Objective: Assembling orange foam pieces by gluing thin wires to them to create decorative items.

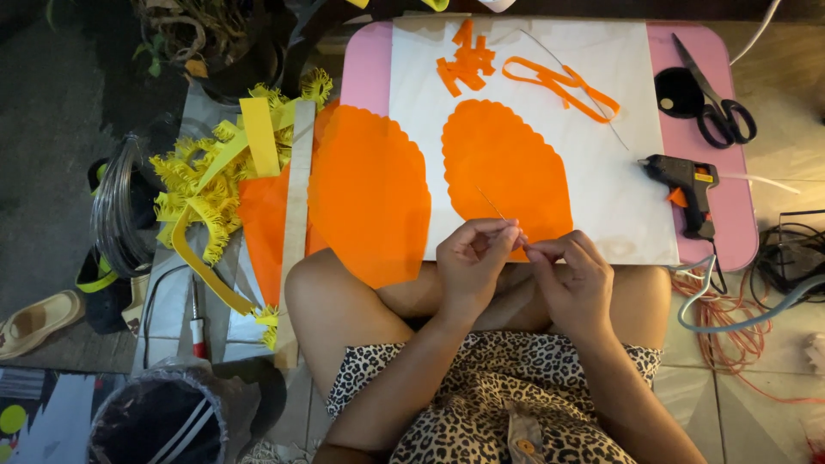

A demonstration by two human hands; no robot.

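Note:
My left hand (471,262) and my right hand (574,279) meet over my lap at the near edge of a white sheet (601,137). Together they pinch a thin wire (494,206) that slants up and left from my fingertips, with a bit of orange strip between the fingers. Just beyond them a scalloped orange oval (503,163) lies on the white sheet. A larger scalloped orange oval (369,198) lies to its left, overlapping the sheet's edge.
A pink table (735,215) carries a black glue gun (687,185), black scissors (718,103), orange strips (563,82) and scraps (467,64). Yellow fringed paper (202,185) lies left. A wire coil (116,210), a bin (159,421), a sandal (39,320) and orange cord (730,322) are on the floor.

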